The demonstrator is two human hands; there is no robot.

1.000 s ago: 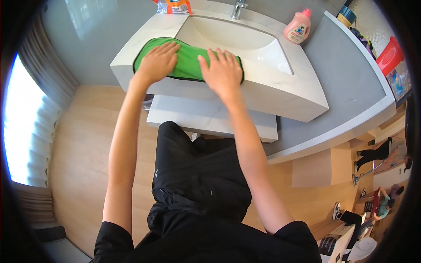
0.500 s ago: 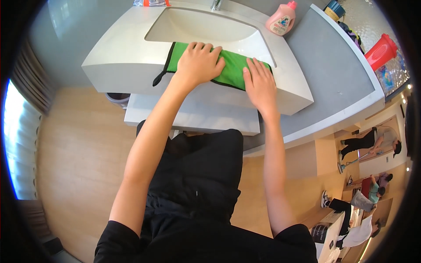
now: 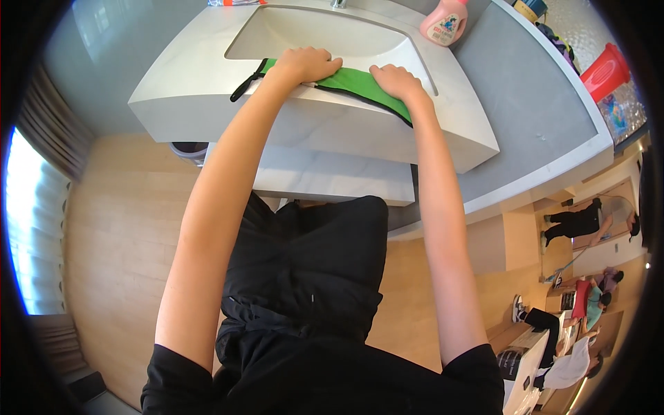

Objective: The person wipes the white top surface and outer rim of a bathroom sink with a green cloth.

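Note:
A green cloth with black edging lies along the front rim of the white sink basin. My left hand is closed on its left part, the fingers curled over the far edge. Toward the cloth's right part, my right hand is closed on it too, its fingertips hidden beyond the edge. A black loop at the cloth's left corner rests on the countertop. The cloth's near edge sits on top of the counter's front.
A pink bottle stands right of the basin, and the faucet is behind it. A grey partition borders the counter's right. Beyond are a red bin and several people. A bucket sits below left.
Both hands have moved away from me toward the basin, pulling the cloth off the front face. Their flatter fingers have curled over its far edge.

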